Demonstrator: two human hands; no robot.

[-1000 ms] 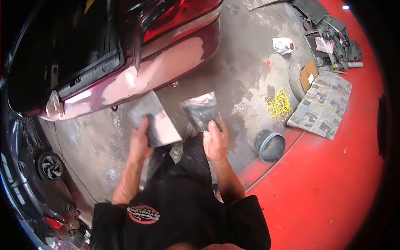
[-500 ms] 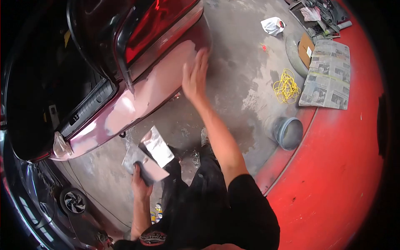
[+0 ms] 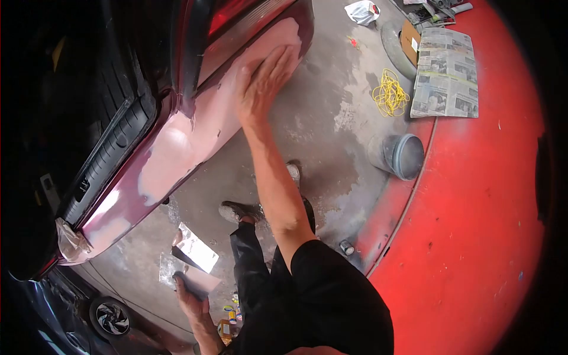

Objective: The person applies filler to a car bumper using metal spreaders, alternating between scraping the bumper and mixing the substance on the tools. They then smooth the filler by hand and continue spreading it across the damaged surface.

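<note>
My right hand (image 3: 258, 97) lies flat with outstretched fingers on the pink-patched rear bumper (image 3: 201, 133) of a dark red car, near the corner below the tail light. Pale pink filler or primer covers much of that bumper. Low on the left, my left hand (image 3: 192, 303) grips two thin metal plates. The nearer plate (image 3: 192, 275) has a pinkish-grey layer on it, and the other, a shiny plate (image 3: 197, 248), angles out behind it. A crumpled piece of plastic or paper (image 3: 72, 241) is stuck at the bumper's left end.
A red car body panel (image 3: 467, 236) fills the right side, with newspaper (image 3: 447, 74) on it. On the floor are a grey bucket (image 3: 405, 155), a tangled yellow cord (image 3: 390, 94), a white bag (image 3: 362, 12), a small can (image 3: 347, 247) and a tire (image 3: 393, 50). Another car's wheel (image 3: 111, 315) is lower left.
My right hand has moved left along the bumper's corner and now rests flatter on it. The view has shifted, bringing the bumper closer. My left hand still holds the plates, now lower.
</note>
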